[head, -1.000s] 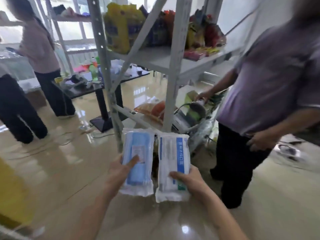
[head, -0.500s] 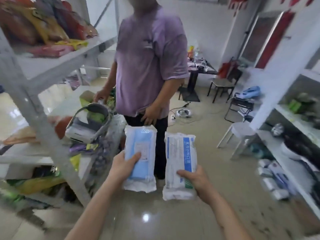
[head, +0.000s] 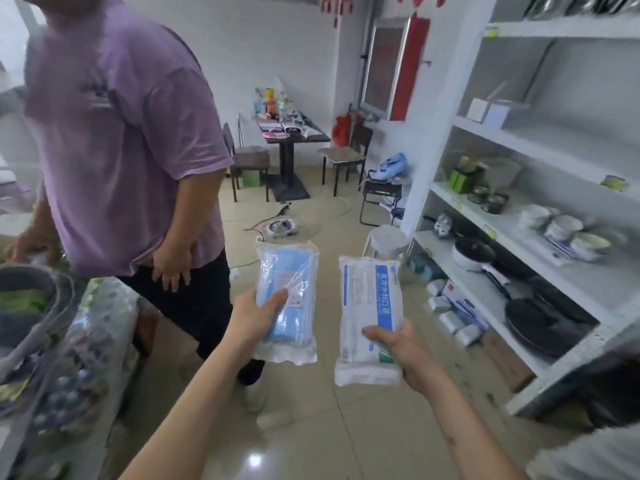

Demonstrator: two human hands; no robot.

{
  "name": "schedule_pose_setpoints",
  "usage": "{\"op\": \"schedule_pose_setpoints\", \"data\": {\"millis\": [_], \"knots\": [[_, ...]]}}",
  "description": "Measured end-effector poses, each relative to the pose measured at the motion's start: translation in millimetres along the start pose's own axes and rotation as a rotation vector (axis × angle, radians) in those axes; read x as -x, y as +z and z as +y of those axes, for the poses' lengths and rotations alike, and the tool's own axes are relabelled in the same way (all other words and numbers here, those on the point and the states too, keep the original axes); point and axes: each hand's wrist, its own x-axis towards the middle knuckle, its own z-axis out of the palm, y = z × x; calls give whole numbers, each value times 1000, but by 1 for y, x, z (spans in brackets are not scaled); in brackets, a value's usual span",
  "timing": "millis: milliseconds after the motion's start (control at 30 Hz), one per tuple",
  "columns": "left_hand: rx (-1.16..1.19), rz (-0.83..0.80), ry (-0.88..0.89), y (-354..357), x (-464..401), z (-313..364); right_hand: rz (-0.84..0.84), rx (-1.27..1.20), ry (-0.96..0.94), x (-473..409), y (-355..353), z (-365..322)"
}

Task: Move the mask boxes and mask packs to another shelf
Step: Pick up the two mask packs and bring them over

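My left hand (head: 254, 318) grips the lower part of a clear pack of blue masks (head: 289, 282), held upright at chest height. A white mask pack with a blue printed panel (head: 369, 303) stands upright in my right hand (head: 398, 351), which grips its bottom end. The two packs are side by side, a small gap between them. On the bottom level of the white shelf unit (head: 519, 358) at the right lie several small mask boxes and packs (head: 453, 306).
A person in a purple shirt (head: 121, 140) stands close on the left, hand hanging near my left pack. The white shelves hold pans (head: 540, 323), a pot and bowls. A white stool (head: 388, 239), dark table (head: 291, 133) and chairs lie ahead. Cluttered rack (head: 52, 341) at left.
My view has swung right, from the grey metal rack past the person in purple to the white shelf unit. Both hands kept hold of their packs throughout.
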Motion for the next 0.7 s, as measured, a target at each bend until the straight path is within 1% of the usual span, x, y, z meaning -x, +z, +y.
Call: {"op": "schedule_pose_setpoints", "data": {"millis": [200,433,600,700], "knots": [[-32,-78,54,41,-48,18,62,-24,11,-49,-19,-5],[-57,-154,51,75,-128,34,117,-7,28,-113,-33,-22],[-54,-217,36,120,-181,48,205,-20,12,-153,-66,-41],[-31,-262,-6,157,-211,57,249,-46,7,-179,-91,-45]]}}
